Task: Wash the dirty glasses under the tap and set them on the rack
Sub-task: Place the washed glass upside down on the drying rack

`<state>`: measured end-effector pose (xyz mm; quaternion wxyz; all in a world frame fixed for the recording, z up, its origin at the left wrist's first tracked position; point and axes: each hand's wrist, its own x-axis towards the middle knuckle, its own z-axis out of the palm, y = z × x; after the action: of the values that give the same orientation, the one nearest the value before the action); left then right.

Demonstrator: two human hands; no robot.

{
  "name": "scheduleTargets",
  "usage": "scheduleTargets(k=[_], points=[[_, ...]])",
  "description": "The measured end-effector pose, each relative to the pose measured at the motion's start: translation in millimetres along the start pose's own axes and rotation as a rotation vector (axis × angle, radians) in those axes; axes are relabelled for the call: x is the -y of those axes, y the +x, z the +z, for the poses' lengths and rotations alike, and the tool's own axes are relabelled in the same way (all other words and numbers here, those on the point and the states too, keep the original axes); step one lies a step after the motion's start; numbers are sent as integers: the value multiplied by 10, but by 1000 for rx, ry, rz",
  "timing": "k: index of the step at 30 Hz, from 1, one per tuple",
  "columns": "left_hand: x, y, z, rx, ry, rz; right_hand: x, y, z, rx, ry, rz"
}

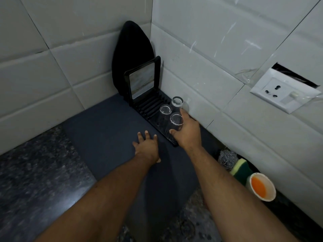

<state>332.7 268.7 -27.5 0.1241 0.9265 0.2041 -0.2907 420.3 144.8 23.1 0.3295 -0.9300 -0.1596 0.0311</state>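
A black slotted rack (148, 106) stands in the tiled corner on a dark grey mat (108, 130). Three clear glasses stand upside down on its near end: one at the back (176, 102), one to the left (165, 110), and the nearest one (176, 122). My right hand (187, 132) is wrapped around the nearest glass, thumb on its near side and fingers on the wall side. My left hand (147, 147) lies flat on the mat just left of the rack, fingers spread, holding nothing.
A black-framed tray (142, 81) stands upright in the rack's far end, with a dark rounded board (132, 53) behind it. By the right wall lie a steel scrubber (227, 158), a yellow-green sponge (242, 169) and a white cup of orange liquid (261, 186). A wall socket (283, 91) sits above. Speckled granite counter (35, 180) surrounds the mat.
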Motion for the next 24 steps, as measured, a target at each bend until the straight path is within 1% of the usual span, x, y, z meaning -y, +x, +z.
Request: scheduleTargets(k=[5, 14, 19, 24], points=[[24, -64, 45, -11, -47, 13, 88, -110, -124, -13, 69, -3], [17, -53, 48, 5, -47, 14, 122, -151, -376, -107, 45, -23], [45, -32, 62, 17, -47, 21, 113, -122, -329, -54, 65, 5], [42, -7, 60, 24, -44, 19, 117, -65, -225, -49, 105, 10]])
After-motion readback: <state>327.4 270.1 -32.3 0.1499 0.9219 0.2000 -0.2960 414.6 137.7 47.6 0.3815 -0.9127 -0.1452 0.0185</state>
